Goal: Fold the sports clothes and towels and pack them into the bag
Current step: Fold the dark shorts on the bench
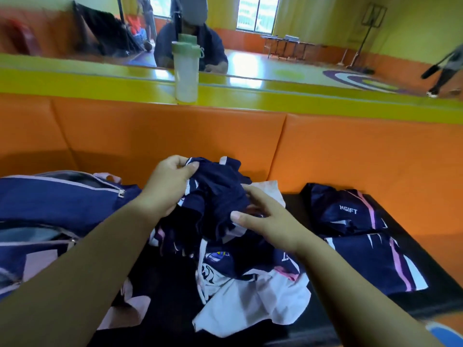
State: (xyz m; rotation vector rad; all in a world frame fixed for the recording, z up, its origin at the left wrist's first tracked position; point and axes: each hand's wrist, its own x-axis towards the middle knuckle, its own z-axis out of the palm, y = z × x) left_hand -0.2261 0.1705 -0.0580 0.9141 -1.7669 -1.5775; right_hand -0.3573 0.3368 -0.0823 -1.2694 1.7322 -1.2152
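Closest to me is the loose pile (250, 299), white cloth on top with navy and pink pieces mixed in, none of it folded. It sits on a black surface (441, 294). Just above the pile both hands are on one bunched-up navy garment (218, 196). The left hand (167, 184) pinches its top edge between thumb and fingers. The right hand (265, 221) looks to have the lower folds caught between thumb and fingers, though the cloth hides part of that.

So I'd say we're at the start of a fold: the piece is picked out but isn't opened flat yet. Next move probably needs the hands to find two corners or a hem and pull apart so it hangs straight. That's fiddly with fabric this crumpled.

Left of the hands is the navy bag (57, 196), zip open, touching the pile. On the right, two folded tops (350, 216) lie side by side, not packed yet. So roughly a third done, I'd guess.

Behind it all is the orange padding (175, 131), then a shaker bottle (186, 71) on a yellow ledge.
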